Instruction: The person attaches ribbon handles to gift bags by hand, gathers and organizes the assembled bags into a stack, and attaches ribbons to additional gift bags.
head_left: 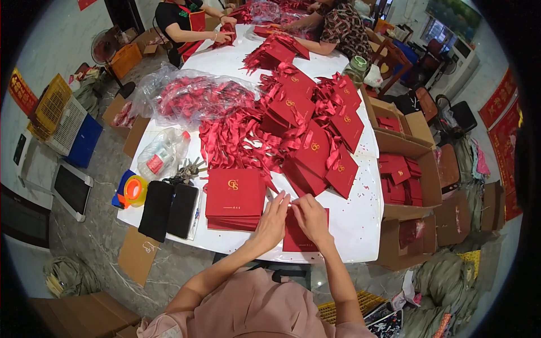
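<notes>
A flat red piece like a folded paper gift bag (298,239) lies at the table's near edge, partly under my hands. My left hand (273,219) rests over its left side, fingers stretched out. At its upper part my right hand (311,218) has bent fingers drawn together; a small pale thing shows between the hands, too small to name. Left of my left hand sits a neat stack of red bags (234,194) with a gold emblem. Beyond my hands lie piles of red bags with ribbons (313,149) and a heap of loose red ribbons (231,138).
On the left stand a clear plastic bottle (163,155), keys (190,170), a black phone (182,211), a black pouch (155,211) and orange tape (135,190). A plastic bag of ribbons (197,98) lies farther back. Cardboard boxes (411,141) line the right side. Two people work at the far end.
</notes>
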Available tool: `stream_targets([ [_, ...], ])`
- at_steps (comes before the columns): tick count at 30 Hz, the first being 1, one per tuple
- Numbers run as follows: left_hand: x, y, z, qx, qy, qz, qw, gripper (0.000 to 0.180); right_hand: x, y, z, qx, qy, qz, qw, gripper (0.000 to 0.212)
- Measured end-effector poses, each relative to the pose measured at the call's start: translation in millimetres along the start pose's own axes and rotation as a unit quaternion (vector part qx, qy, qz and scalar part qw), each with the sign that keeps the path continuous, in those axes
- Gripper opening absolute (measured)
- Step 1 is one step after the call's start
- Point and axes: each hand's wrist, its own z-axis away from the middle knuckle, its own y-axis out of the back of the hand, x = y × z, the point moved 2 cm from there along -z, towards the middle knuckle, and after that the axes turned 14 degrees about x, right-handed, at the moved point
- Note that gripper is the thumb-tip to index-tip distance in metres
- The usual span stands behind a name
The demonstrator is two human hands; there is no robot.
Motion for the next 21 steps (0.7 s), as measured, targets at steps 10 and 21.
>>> stream_targets([
  [10, 47, -45, 12, -0.12, 0.119, 0.289, 0.942, 0.02, 16, 59, 60, 0.215, -0.262, -0.275, 0.9, 0.006],
  [21, 12, -59, 21, -0.044, -0.032, 0.024, 0.998, 0.049, 4, 168, 69, 0.297, -0.313, -0.482, 0.762, 0.025],
])
